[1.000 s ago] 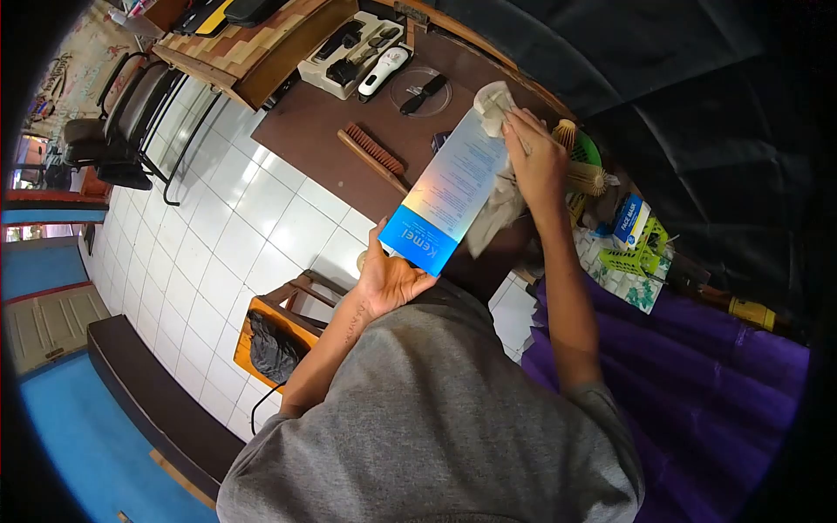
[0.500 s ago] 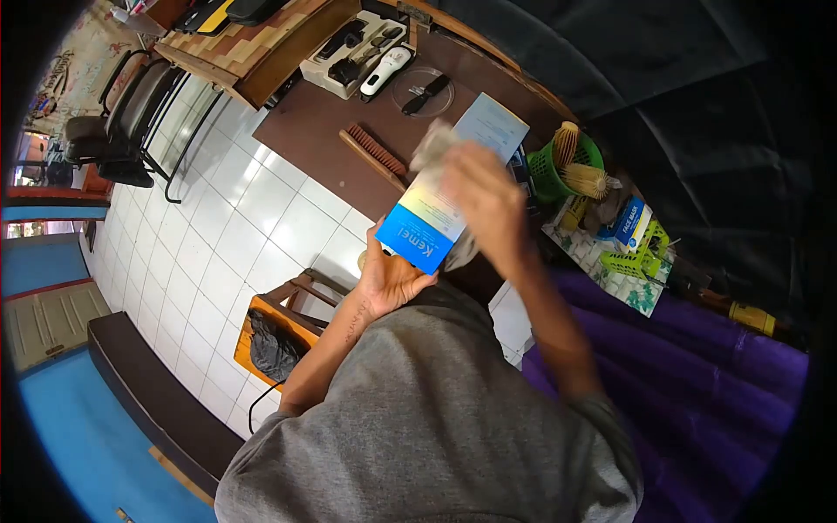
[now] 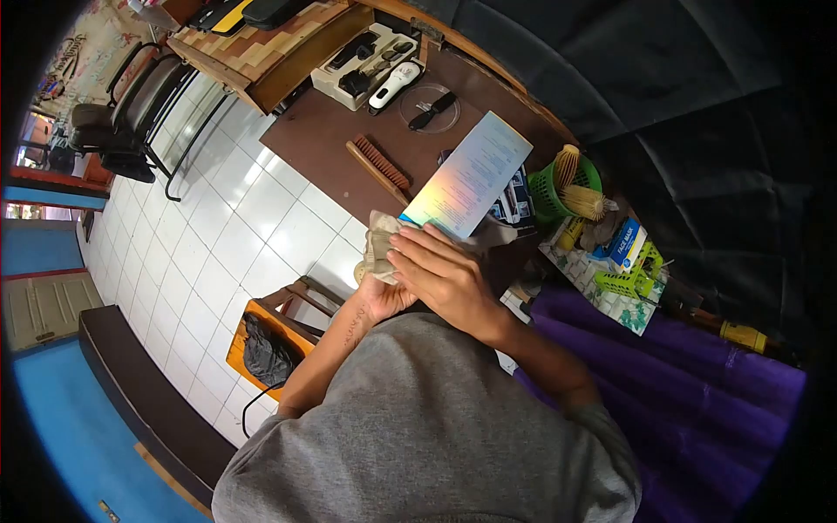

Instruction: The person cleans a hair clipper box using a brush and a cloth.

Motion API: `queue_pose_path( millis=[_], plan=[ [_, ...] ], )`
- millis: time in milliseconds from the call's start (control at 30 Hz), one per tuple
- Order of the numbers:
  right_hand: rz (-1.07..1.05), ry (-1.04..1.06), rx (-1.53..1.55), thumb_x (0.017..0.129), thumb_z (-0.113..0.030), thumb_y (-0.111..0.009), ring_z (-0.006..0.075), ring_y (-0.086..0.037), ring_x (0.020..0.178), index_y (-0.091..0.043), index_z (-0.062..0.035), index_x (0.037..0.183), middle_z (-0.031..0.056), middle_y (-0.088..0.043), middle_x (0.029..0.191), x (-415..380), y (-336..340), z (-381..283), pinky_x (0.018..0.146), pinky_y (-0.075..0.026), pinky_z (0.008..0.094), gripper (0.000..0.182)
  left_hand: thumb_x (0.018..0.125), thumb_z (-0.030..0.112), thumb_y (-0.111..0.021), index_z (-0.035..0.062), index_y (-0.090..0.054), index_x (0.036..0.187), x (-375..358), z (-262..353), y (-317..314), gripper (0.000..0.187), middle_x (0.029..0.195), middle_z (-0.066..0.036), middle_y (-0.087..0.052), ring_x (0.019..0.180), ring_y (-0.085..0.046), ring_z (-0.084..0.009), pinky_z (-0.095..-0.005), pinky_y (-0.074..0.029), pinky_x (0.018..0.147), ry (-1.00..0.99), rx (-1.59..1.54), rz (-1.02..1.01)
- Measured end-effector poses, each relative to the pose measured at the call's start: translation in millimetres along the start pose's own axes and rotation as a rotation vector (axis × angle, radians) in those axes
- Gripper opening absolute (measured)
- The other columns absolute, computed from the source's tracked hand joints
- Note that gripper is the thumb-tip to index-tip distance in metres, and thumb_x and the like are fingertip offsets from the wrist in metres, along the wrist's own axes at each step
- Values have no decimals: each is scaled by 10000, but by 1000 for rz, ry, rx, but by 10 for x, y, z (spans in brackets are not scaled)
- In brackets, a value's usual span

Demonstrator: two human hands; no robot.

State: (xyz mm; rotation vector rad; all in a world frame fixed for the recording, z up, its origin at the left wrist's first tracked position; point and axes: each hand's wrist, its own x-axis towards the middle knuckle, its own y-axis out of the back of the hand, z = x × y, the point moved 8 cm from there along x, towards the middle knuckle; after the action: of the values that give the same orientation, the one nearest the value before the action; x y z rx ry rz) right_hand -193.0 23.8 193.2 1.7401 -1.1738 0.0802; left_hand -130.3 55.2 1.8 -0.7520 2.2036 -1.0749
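Observation:
A long shiny box, yellow and pale blue with small print, extends away from me over the brown table. My left hand grips its near end from below, its fingers mostly hidden. Over that end my right hand presses a crumpled beige cloth against the box, fingers together and stretched across it. The blue end of the box is almost wholly covered by cloth and hand. A wooden brush lies on the table just left of the box.
On the brown table are a clipper tray, a white clipper and a round clear lid. A green basket with brushes stands right. An orange stool is at lower left.
My right hand and the cloth have moved down the box towards me, from its middle to the near end. The blue Kemei label is now covered.

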Motion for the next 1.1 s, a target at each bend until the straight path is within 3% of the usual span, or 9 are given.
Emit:
queue_pose_path(
  millis=[100, 200, 400, 533, 667, 733, 800, 867, 1100],
  plan=[
    [-20, -30, -57, 841, -71, -722, 272, -641, 1193, -748, -12, 1046, 137, -720, 1145, 119, 103, 174, 1094, -428, 490, 215, 801, 804, -563, 6, -453, 1382, -26, -24, -123, 993, 1251, -211, -582, 992, -672, -355, -434, -633, 838, -26, 481, 329],
    [186, -122, -244, 792, -43, -682, 289, -648, 1084, -688, -27, 857, 122, -697, 1028, 306, 429, 692, 994, -468, 452, 68, 808, 803, -558, -12, -442, 1379, -10, -54, -132, 1001, 1240, -213, -553, 1014, -658, -340, -435, -630, 847, 58, 452, 220],
    [321, -337, -326, 966, -177, -599, 375, -643, 1124, -698, 38, 1065, 187, -685, 1180, 284, 809, 1659, 1027, -456, 482, 257, 822, 787, -559, -1, -438, 1385, 35, -106, -209, 975, 1221, -202, -540, 1026, -653, -341, -433, -629, 851, 45, 496, 234],
    [162, -201, -248, 918, -87, -651, 365, -673, 1026, -701, 67, 1030, 202, -704, 1096, 338, 494, 937, 907, -531, 416, 197, 828, 773, -568, 4, -440, 1386, 62, -166, -273, 959, 1261, -212, -531, 1033, -654, -328, -421, -632, 847, 31, 510, 272],
    [18, -4, -66, 836, -62, -725, 286, -665, 1145, -738, 20, 1024, 152, -726, 1107, 47, 2, 104, 1019, -507, 421, 205, 831, 770, -569, 9, -451, 1383, 98, 4, 30, 947, 1273, -209, -536, 1060, -650, -318, -424, -630, 851, 16, 478, 244],
    [-4, -47, -30, 824, -47, -727, 286, -643, 1185, -737, 19, 1027, 154, -712, 1150, -17, -86, -4, 1045, -484, 436, 214, 829, 775, -563, 13, -458, 1376, 97, 93, 60, 943, 1261, -220, -542, 1047, -651, -344, -439, -627, 855, -54, 62, -9],
    [-12, -66, -25, 826, -40, -722, 289, -641, 1184, -736, 18, 1026, 156, -709, 1153, 45, -8, -20, 1049, -480, 438, 209, 830, 769, -569, 11, -460, 1369, 58, 105, 97, 937, 1254, -228, -543, 1019, -653, -357, -440, -627, 853, -89, 216, 143],
    [-37, -89, -40, 829, -37, -713, 300, -645, 1165, -733, 13, 1023, 165, -704, 1143, 195, 128, 179, 1027, -487, 427, 201, 817, 766, -593, -12, -444, 1358, 44, -22, -161, 960, 1212, -232, -545, 958, -652, -375, -438, -629, 849, -25, 512, 266],
    [318, -333, -294, 933, -137, -649, 339, -676, 1053, -714, 26, 1041, 177, -698, 1155, 327, 818, 1581, 911, -530, 402, 206, 823, 778, -562, -23, -425, 1372, 35, -100, -167, 981, 1179, -202, -540, 987, -651, -354, -440, -628, 845, 42, 439, 297]
  ],
)
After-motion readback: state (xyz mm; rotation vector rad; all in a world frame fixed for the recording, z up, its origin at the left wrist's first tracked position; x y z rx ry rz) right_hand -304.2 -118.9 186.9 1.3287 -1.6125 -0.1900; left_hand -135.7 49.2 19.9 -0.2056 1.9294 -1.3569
